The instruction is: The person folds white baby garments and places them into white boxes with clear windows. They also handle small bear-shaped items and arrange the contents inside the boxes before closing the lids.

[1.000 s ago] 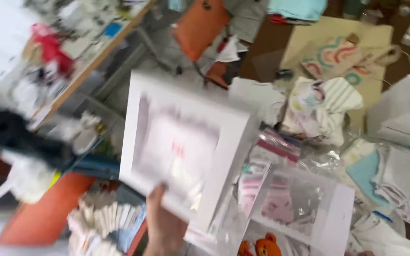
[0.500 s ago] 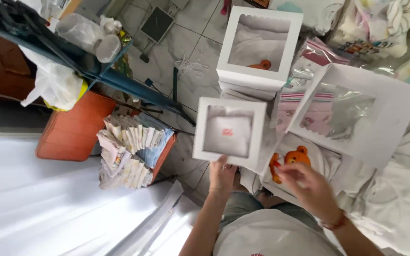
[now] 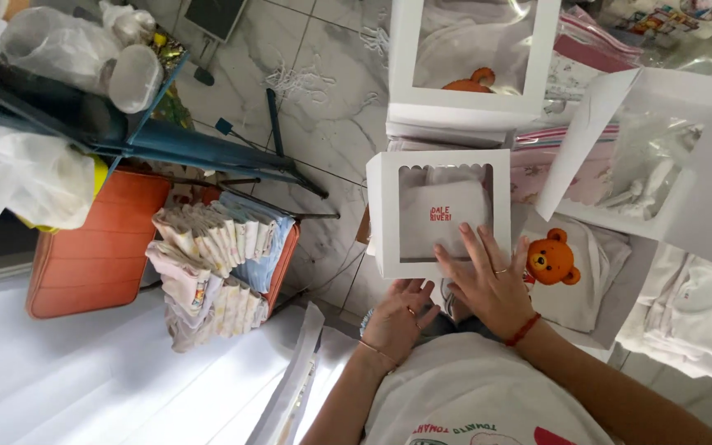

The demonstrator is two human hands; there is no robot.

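Note:
I hold a white square box point(image 3: 387, 216) with a scalloped clear window, upright in front of me. A folded white garment point(image 3: 447, 235) with small red print shows through the window. My left hand point(image 3: 395, 320) grips the box's lower edge from beneath. My right hand point(image 3: 488, 284), with a red cord at the wrist, lies flat on the window's lower right corner, fingers spread. Just right of that hand, an orange bear toy point(image 3: 552, 259) sits on white clothing in an open box.
A second window box point(image 3: 471, 107) with an orange toy stands beyond mine. An open box with a raised lid point(image 3: 686, 165) is at right, over zip bags. Left on the tiled floor: folded baby clothes point(image 3: 212, 259), an orange container point(image 3: 96, 255), and a blue frame point(image 3: 191, 148) with plastic bags.
The box has come closer and lower. My right hand has left the bear toy and now lies on the box's window. The view has shifted down and left.

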